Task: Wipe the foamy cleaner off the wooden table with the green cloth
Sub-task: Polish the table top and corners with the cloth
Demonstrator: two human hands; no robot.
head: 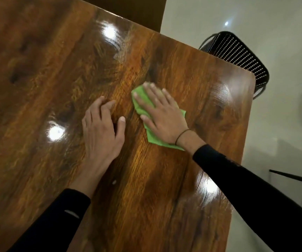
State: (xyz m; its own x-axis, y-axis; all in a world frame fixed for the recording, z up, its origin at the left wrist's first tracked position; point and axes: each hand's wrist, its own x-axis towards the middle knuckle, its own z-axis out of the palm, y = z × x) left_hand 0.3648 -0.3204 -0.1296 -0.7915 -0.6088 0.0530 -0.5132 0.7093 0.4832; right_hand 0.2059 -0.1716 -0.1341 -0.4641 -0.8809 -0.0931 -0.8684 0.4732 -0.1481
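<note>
Right hand [162, 113] flat, fingers spread straight, pressing green cloth [153, 137] onto glossy wooden table [164, 188]; I see rounded table corner beyond fingertips. Left hand [102, 131] just beside, fingers loosely bent, holding nothing. Whitish smear [124, 51] farther ahead.

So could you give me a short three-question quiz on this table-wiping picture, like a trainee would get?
1. True or false: the right hand lies flat, fingers straight, on the folded green cloth.
2. The left hand is: A) lifting the cloth, B) resting on the glossy wooden table beside the cloth, C) holding a spray bottle.
3. Where does a whitish smear of cleaner show, and what stands off the table's far right corner?

Key: 1 true. 2 B. 3 On the tabletop beyond the cloth, near the far edge; a black perforated chair.
</note>
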